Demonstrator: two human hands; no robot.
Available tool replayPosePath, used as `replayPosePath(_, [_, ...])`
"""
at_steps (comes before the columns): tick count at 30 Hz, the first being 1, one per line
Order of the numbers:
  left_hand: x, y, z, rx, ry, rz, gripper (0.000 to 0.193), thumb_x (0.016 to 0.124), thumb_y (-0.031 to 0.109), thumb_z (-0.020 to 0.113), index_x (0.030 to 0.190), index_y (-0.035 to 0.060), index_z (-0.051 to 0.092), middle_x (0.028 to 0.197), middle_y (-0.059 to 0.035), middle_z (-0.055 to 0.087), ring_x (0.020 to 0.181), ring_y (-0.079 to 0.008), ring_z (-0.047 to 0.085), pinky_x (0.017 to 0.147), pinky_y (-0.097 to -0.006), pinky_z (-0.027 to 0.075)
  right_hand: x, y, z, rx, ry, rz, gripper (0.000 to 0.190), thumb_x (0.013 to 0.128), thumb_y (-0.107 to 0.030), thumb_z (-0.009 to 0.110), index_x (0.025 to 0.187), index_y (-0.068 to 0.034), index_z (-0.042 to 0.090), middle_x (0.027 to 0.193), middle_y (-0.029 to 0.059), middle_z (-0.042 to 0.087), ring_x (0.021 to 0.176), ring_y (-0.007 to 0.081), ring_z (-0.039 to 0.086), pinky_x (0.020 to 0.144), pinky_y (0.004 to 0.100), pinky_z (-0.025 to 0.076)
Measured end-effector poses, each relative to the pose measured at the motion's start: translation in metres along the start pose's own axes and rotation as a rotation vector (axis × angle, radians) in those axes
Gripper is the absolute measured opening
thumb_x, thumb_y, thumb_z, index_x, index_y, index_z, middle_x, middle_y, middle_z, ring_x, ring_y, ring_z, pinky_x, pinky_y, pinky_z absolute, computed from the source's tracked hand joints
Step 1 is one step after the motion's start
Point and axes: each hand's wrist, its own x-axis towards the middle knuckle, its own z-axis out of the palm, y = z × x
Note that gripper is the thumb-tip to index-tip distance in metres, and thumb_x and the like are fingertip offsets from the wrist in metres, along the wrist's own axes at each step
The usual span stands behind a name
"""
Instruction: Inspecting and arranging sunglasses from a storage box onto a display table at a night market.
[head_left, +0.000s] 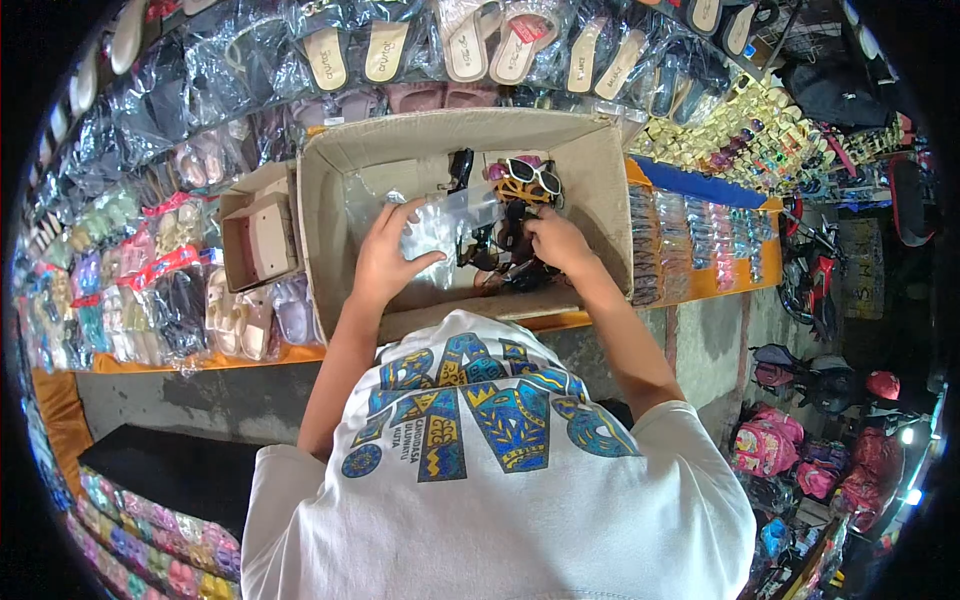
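Note:
A large cardboard box (465, 121) stands in front of me, its top facing up. Inside it, my left hand (390, 255) spreads its thumb and fingers over a clear plastic bag (431, 251). On the box's right side, my right hand (559, 238) curls its fingers on dark sunglasses (514, 225) within a jumbled pile. White-framed sunglasses (534, 176) lie on top of that pile, above yellow-orange frames (517, 191). Apart from the pile, a black pair of glasses (460, 169) leans near the far wall. My fingertips partly hide what the right hand touches.
A smaller cardboard box (259, 236) adjoins the left side. Plastic-wrapped sandals (326, 60) cover the display behind and to the left. Wrapped small goods (690, 225) lie at right, below many pale-yellow-carded items (720, 127). Backpacks (769, 442) and a motorcycle (814, 270) stand farther right.

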Motion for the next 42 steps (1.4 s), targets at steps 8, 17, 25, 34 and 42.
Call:
replayPosePath(8, [0.002,-0.006,0.001,0.024,0.095,-0.047,0.076,0.066,0.024,0.092,0.133,0.0095,0.06,0.111,-0.0115,0.061,0.099,-0.0321,0.062,0.087,-0.042,0.052,-0.026,0.013,-0.017,0.168,-0.08,0.191,0.017,0.085,-0.021,0.069,0.097,-0.008,0.07,0.093,0.0186,0.072,0.094,0.0388,0.069,0.083,0.0488,0.053])
replayPosePath(17, [-0.003,-0.041,0.01,0.267,0.305,-0.271,0.099,0.064,0.03,0.094,0.149,0.0112,0.046,0.133,-0.0244,0.053,0.124,-0.0448,0.052,0.104,-0.0505,0.044,-0.064,-0.007,-0.036,0.398,0.236,0.271,0.025,0.085,-0.002,0.062,0.106,-0.007,0.074,0.095,0.0222,0.068,0.097,0.0401,0.065,0.086,0.0478,0.051])
replayPosePath(25, [-0.002,-0.044,0.016,0.495,-0.142,-0.073,0.088,0.07,0.027,0.088,0.148,0.0116,0.05,0.153,-0.0244,0.04,0.139,-0.0463,0.04,0.115,-0.052,0.036,-0.081,-0.038,-0.038,0.582,0.374,0.235,0.025,0.087,0.005,0.062,0.106,-0.008,0.073,0.099,0.0147,0.065,0.081,0.0289,0.064,0.074,0.0364,0.051])
replayPosePath(34, [0.042,-0.057,0.041,0.733,-0.705,0.63,0.035,0.089,0.012,0.057,0.121,0.0171,0.071,0.127,-0.0099,0.063,0.122,-0.03,0.058,0.102,-0.0469,0.047,-0.082,-0.041,-0.034,0.559,0.484,0.217,0.027,0.084,0.007,0.061,0.103,-0.009,0.073,0.105,0.0163,0.066,0.1,0.0378,0.065,0.085,0.0434,0.052])
replayPosePath(42, [0.063,-0.078,0.063,0.844,-0.741,0.647,0.029,0.09,0.017,0.058,0.116,0.0202,0.071,0.111,-0.013,0.067,0.101,-0.0331,0.067,0.091,-0.0456,0.051,-0.083,-0.038,-0.031,0.558,0.537,0.174,0.026,0.085,0.008,0.06,0.103,-0.006,0.072,0.106,0.0172,0.066,0.102,0.0397,0.063,0.089,0.045,0.05])
